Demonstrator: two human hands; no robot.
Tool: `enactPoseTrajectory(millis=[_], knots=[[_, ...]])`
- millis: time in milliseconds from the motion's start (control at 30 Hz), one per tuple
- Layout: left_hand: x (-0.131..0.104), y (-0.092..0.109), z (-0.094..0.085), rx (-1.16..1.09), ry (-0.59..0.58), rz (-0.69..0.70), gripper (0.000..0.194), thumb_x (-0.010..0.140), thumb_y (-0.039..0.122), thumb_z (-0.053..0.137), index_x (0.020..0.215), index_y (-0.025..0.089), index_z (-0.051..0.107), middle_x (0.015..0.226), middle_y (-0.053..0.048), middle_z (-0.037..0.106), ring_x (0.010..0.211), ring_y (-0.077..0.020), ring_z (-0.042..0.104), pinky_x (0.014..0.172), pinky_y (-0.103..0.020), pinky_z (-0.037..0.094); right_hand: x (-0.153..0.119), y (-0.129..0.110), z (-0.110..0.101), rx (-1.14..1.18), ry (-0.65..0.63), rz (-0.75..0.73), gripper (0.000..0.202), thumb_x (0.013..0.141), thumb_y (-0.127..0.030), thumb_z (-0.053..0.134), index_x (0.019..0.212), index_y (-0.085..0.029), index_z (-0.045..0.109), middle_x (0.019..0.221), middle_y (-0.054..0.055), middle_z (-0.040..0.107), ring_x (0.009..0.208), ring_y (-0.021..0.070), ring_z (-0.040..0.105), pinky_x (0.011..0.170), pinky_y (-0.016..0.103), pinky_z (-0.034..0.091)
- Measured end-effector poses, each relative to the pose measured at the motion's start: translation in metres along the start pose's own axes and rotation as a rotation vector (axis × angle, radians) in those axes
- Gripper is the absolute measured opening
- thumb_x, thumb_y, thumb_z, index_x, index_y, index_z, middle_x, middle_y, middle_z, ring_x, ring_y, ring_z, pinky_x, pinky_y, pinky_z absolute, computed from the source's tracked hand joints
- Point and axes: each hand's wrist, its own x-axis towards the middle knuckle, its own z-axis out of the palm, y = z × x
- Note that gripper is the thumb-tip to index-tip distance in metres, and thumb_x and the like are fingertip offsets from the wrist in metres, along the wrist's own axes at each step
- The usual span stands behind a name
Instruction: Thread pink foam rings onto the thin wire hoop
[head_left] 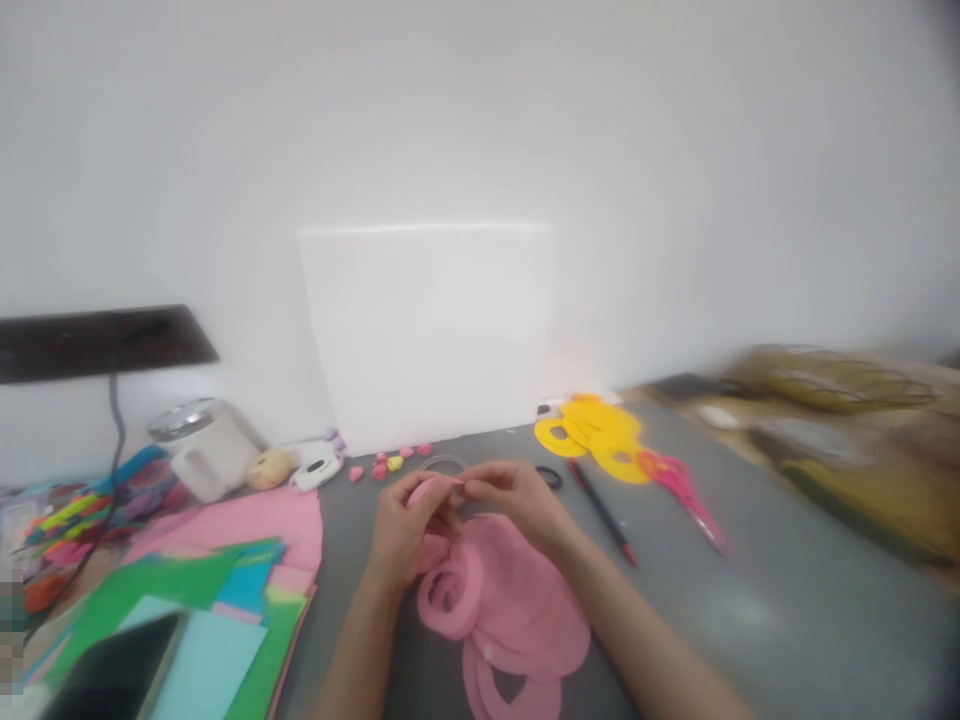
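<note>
Pink cut pieces (525,610), some ring-shaped, lie in a pile on the grey table (750,620), below and between my forearms. Above the pile, my left hand (411,525) pinches a small pink piece (429,492), its fingers curled round it. Thumb and fingers of my right hand (510,495) are pressed together at the right end of that same piece. A roll of clear tape (442,464) lies just behind my hands. The fingertips are blurred, so the exact shape of the held piece is unclear.
Yellow rings (600,435), pink scissors (686,495) and a dark pen (604,512) lie to the right. A white board (435,340) leans on the wall behind small heart beads (395,463). Coloured sheets (217,590), a phone (116,670) and a white mug (210,450) are at left.
</note>
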Motion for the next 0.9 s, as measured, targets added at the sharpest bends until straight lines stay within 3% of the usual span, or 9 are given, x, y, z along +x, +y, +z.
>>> enactPoseTrajectory(millis=[900], knots=[[0.0014,-0.0024,-0.0003,-0.035,-0.005,-0.004,0.021,0.071,0.035,0.066,0.070,0.014,0.064,0.053,0.000,0.061,0.041,-0.0134,0.057,0.042,-0.025,0.048,0.0003,-0.0031,0.0021,-0.004,0.145,0.074,0.029,0.056,-0.040,0.076,0.063,-0.013,0.066,0.063,0.003,0.067,0.062,0.0156,0.061,0.068,0.033,0.049]])
